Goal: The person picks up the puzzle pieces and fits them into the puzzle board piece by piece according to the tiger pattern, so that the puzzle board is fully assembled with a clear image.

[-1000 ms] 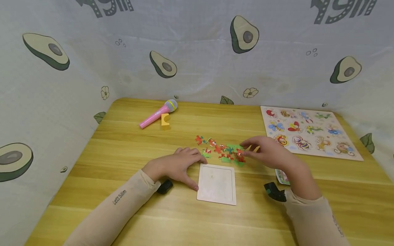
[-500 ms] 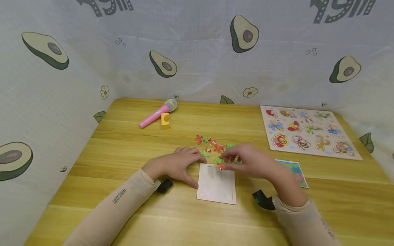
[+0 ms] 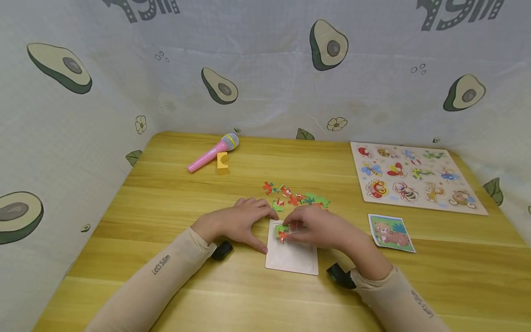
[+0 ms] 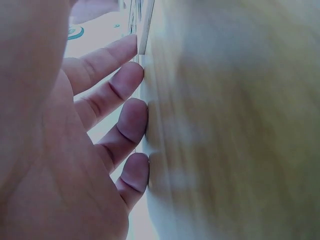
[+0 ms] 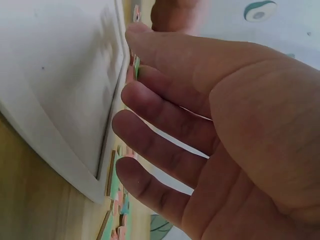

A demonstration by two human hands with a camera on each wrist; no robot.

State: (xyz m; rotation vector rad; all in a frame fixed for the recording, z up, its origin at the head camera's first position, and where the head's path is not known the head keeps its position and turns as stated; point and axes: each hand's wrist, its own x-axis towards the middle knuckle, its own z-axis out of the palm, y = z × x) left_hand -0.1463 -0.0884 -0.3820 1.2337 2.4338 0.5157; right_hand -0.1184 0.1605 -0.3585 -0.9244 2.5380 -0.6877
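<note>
A small square wooden puzzle tray (image 3: 292,259) lies on the table in front of me, its recess mostly bare. Spread thumb and forefinger of my left hand (image 3: 237,225) touch the tray's left edge and upper left corner; its other fingertips rest on the tabletop in the left wrist view. Over the tray's upper part, my right hand (image 3: 321,227) pinches a green and orange jigsaw piece (image 3: 281,233) between thumb and fingers. Some of that piece is hidden by the fingers. Several loose jigsaw pieces (image 3: 295,199) lie just beyond the tray, partly behind the right hand.
To the right lies a picture card (image 3: 391,233) of a tiger-like animal. A large insect puzzle board (image 3: 415,177) sits at the back right. Back left are a pink toy microphone (image 3: 213,153) and a yellow notched block (image 3: 222,163). A patterned cloth (image 3: 265,69) encloses the table.
My right hand has moved left and nearer, from the loose pieces to over the tray, carrying the jigsaw piece. The picture card is now uncovered. My left hand stays put.
</note>
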